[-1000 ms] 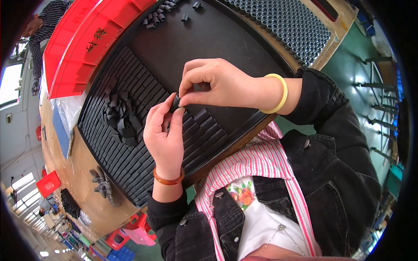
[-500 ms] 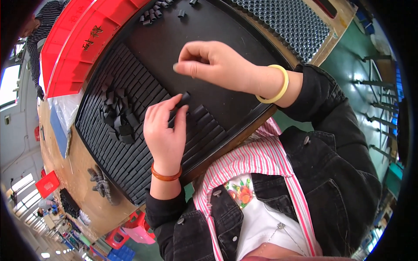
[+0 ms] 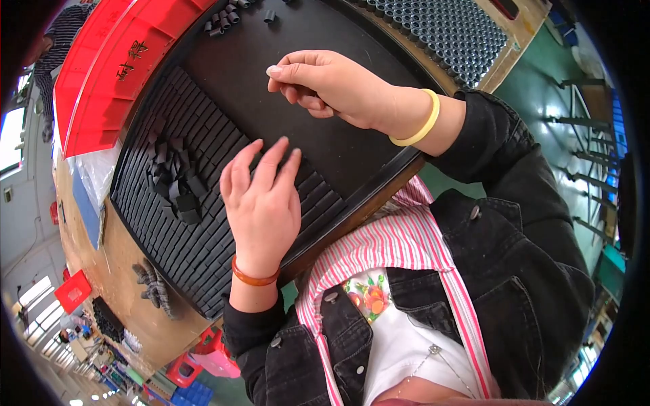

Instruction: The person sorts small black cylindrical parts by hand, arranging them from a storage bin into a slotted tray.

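My left hand (image 3: 261,199) is open, fingers spread and slightly bent, over the near end of rows of short black tubes (image 3: 203,250) lying side by side on a black tray (image 3: 311,27). Its fingertips reach the rows' edge; whether they touch a tube I cannot tell. Above the tray's bare part hovers my right hand (image 3: 332,88), closed, thumb against the curled fingers. Anything inside it is hidden. A loose heap of black pieces (image 3: 177,183) lies on top of the rows, left of my left hand. Several more loose tubes (image 3: 223,20) rest at the tray's far end.
Beyond the tray's far left edge stands a red plastic bin (image 3: 101,101). A block of upright shiny ring-shaped parts (image 3: 447,40) sits at the far right. On the wooden table (image 3: 88,223) lie a grey glove (image 3: 154,291) and a blue sheet (image 3: 88,203). Another person (image 3: 61,47) is at far left.
My left hand has let go of the black tube it was pinching, and its fingers have spread. My right hand's thumb and fingers have drawn together. The whole view has shifted slightly.
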Tool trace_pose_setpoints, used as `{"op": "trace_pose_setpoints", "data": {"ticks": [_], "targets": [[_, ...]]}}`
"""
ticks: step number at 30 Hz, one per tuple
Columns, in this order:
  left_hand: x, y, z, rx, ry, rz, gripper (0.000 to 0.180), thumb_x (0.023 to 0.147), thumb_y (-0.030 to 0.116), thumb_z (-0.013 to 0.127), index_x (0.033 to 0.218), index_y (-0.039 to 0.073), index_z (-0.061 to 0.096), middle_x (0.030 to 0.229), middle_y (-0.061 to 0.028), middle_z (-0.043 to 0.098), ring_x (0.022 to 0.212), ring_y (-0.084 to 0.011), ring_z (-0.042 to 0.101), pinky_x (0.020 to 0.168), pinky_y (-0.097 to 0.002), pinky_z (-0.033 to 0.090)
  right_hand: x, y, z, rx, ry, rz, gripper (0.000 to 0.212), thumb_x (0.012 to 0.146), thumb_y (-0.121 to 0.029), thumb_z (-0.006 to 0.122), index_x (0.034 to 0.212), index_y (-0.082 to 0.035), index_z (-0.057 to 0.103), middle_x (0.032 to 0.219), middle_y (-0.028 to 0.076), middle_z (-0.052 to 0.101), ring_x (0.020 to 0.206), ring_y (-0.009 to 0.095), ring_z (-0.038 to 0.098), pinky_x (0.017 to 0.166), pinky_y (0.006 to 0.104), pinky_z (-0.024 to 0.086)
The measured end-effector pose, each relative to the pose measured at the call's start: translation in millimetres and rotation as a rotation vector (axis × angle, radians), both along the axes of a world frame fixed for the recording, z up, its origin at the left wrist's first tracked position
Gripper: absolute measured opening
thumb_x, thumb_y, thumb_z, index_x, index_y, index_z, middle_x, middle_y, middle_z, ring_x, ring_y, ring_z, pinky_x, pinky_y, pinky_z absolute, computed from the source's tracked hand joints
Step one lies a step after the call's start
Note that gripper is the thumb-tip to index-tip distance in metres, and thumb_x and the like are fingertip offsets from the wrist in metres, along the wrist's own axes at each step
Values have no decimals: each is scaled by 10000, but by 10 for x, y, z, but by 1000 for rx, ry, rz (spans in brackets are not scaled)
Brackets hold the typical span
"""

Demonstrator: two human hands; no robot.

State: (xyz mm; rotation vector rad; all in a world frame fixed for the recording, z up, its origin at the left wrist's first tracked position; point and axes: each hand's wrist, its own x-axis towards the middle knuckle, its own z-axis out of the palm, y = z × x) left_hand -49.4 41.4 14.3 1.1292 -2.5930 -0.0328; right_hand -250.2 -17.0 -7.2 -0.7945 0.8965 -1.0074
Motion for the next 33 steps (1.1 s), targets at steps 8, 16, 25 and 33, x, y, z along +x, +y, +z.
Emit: {"op": "trace_pose_setpoints", "data": {"ticks": [8,16,25,33], "targets": [[52,-43,-27,45,121,9,364,778,-55,536,1092,31,698,1122,-80,656,1066,-282,579,965,-373,420,-17,-14,-12,56,-45,-29,252,977,-266,566,924,-24,611,734,2,529,507,34,382,451,190,293],[114,-80,-53,-9,393,132,287,893,-76,518,1118,4,677,1067,-119,637,997,-256,595,888,-338,472,-191,-215,35,364,-338,-233,295,981,-302,530,981,-11,580,858,30,504,635,81,416,468,196,300],[81,-39,-37,11,487,97,267,852,-60,577,1086,10,686,1037,-114,634,954,-265,596,847,-348,481,-365,-483,-2,41,131,-221,205,930,-256,605,976,-56,616,916,54,569,690,134,504,502,258,390],[-12,-7,-37,19,462,87,243,849,-43,604,1071,17,681,1024,-107,633,951,-263,597,832,-344,482,-510,-1294,-350,-898,2019,-333,668,879,-650,510,1143,-38,558,1115,175,582,945,330,653,782,412,548]]}}
